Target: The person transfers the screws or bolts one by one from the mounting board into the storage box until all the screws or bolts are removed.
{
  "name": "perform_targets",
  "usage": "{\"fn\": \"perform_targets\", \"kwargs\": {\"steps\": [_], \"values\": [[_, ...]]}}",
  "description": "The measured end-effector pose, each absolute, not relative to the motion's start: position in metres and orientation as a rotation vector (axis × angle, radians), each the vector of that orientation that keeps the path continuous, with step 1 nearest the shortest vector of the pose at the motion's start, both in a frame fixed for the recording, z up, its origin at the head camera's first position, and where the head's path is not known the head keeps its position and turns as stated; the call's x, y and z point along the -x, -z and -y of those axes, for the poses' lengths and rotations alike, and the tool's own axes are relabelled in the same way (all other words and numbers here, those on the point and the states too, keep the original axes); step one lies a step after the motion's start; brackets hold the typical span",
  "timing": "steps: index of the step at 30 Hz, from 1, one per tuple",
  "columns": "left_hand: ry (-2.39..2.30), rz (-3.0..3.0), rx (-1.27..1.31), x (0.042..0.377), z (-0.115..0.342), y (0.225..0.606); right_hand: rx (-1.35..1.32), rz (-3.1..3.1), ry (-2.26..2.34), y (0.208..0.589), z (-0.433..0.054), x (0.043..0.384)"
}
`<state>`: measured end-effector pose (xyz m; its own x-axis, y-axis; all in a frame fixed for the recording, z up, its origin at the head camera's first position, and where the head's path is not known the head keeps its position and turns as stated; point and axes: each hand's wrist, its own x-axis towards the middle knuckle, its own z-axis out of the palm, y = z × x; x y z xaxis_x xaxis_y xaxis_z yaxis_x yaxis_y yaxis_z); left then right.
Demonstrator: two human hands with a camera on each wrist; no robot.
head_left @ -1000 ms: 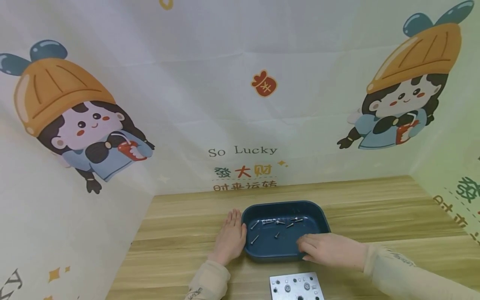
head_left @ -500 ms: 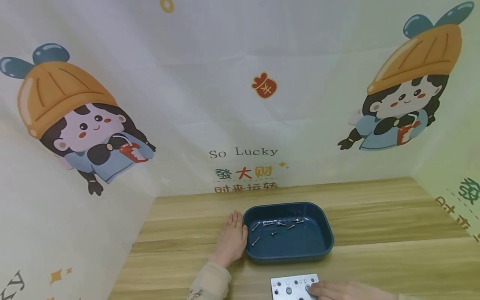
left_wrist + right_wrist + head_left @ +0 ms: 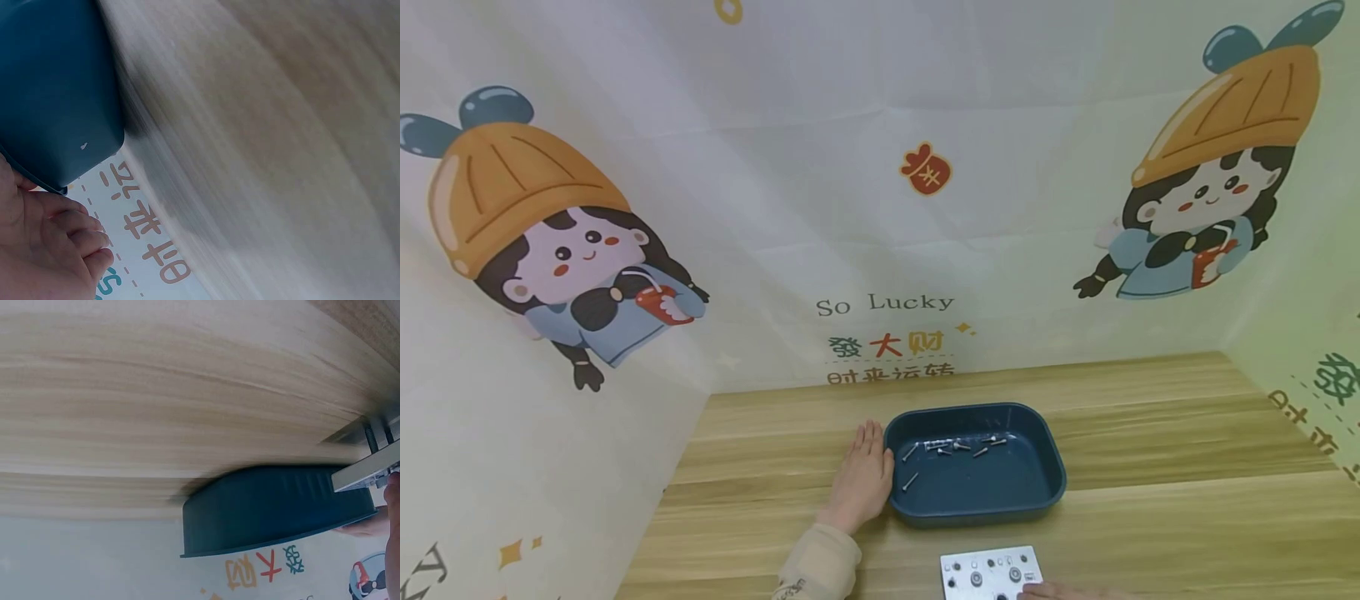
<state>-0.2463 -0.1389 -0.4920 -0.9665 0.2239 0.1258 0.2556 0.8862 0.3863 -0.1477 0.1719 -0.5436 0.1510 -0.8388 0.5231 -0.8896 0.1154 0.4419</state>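
My left hand [image 3: 861,479] lies along the left side of a dark blue tray [image 3: 992,487], its fingers fairly straight and touching the wall. Up close, the left wrist view has the same hand [image 3: 50,250] beside the tray's rim. Inside the tray lie several metal screws [image 3: 911,481], mostly toward the back and left. In front stands a silver metal plate [image 3: 985,568] with holes and round fittings. My right hand [image 3: 1060,592] is at the plate's right edge, mostly cut off by the frame. From the right wrist, fingertips [image 3: 393,487] overlap the plate's top; I cannot tell whether they hold something.
Dark posts [image 3: 371,436] show beneath the plate, raising it above the wooden table [image 3: 1150,467]. A pale printed cloth [image 3: 1037,250] with cartoon figures and lettering encloses the back and both sides.
My right hand has left the tray's right front corner and come down to the plate, then sunk mostly out of the head view. One screw has rolled toward the back. The left hand stays put.
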Motion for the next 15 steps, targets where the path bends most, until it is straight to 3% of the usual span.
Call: {"fn": "perform_targets", "kwargs": {"steps": [8, 15], "values": [[0.633, 2.971, 0.378, 0.246, 0.139, 0.492, -1.438, 1.700, -0.294, 0.568, -0.159, 0.135], [0.635, 2.979, 0.377, 0.245, 0.139, 0.490, -1.407, 1.606, -0.369, 0.584, -0.150, 0.142]]}}
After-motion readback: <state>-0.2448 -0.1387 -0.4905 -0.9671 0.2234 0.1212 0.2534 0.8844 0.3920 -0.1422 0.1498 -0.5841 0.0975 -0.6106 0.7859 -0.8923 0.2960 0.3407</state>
